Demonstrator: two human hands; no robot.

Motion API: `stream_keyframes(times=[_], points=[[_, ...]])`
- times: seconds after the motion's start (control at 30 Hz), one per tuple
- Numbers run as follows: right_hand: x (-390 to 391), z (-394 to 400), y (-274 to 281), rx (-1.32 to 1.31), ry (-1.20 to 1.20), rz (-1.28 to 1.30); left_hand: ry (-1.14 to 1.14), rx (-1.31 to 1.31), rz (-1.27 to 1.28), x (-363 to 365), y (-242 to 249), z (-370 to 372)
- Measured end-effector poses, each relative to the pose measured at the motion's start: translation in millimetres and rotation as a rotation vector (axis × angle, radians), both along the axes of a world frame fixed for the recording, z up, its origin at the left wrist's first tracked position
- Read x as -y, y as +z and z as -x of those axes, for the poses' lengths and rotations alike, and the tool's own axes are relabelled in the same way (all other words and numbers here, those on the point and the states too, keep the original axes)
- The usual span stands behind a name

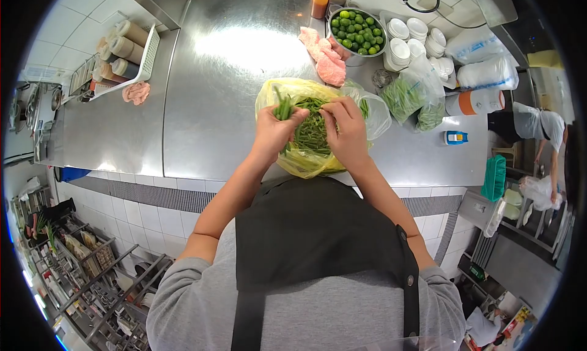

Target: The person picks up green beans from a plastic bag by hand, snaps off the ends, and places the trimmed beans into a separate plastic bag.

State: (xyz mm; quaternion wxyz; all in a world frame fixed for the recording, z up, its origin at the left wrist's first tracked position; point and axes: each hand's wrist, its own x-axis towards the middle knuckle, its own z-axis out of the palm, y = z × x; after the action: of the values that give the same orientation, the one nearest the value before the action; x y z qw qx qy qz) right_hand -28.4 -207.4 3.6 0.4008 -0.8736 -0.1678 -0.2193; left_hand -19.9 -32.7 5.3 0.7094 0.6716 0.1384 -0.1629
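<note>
My left hand (276,131) is closed around a small bunch of green beans (283,109), whose tips stick up past the thumb. Opposite it, my right hand (347,128) is closed in a pinch, thumb against fingertips; whatever lies between them is too small to make out. Both hands are above an opened yellow plastic bag (282,89) on the steel counter. Inside the bag is a heap of cut green bean pieces (312,134). A clear plastic bag (379,116) with some green pieces lies just beyond my right hand.
On the steel counter (220,119) are a pink cloth (327,58), a bowl of limes (358,33), an orange bottle (320,1), bagged green vegetables (403,97), stacked white cups (400,50) and a blue-white object (455,138). A bottle basket (148,54) stands left. Another person (538,122) works at right.
</note>
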Motion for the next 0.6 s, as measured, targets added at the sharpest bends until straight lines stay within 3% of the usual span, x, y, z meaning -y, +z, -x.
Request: stream_keyframes(times=[0.07,0.13,0.17,0.23,0.27,0.33,0.47,0.53,0.6], points=[[1,1,0,0.011,0.003,-0.080,0.059,0.021,0.082,-8,-3,-5],[7,5,3,-0.286,0.072,0.018,0.115,0.040,0.168,-15,-2,-9],[9,5,1,-0.286,0.070,0.019,0.103,0.006,0.312,-19,1,-11],[11,2,-4,-0.661,0.167,-0.001,0.075,-0.042,0.507,-22,2,-12],[9,3,-6,-0.660,0.171,-0.002,0.078,-0.040,0.505,-23,2,-13],[2,6,-4,-0.818,0.263,-0.653,0.096,-0.078,0.662,-23,1,-14],[0,5,-1,-0.934,0.349,-0.735,0.147,-0.063,0.662,-17,1,-14],[-5,7,-2,-0.945,0.348,-0.554,0.159,-0.009,0.620,-15,0,-12],[-7,6,3,-0.901,0.340,-0.553,0.167,0.008,0.611,-14,0,-11]])
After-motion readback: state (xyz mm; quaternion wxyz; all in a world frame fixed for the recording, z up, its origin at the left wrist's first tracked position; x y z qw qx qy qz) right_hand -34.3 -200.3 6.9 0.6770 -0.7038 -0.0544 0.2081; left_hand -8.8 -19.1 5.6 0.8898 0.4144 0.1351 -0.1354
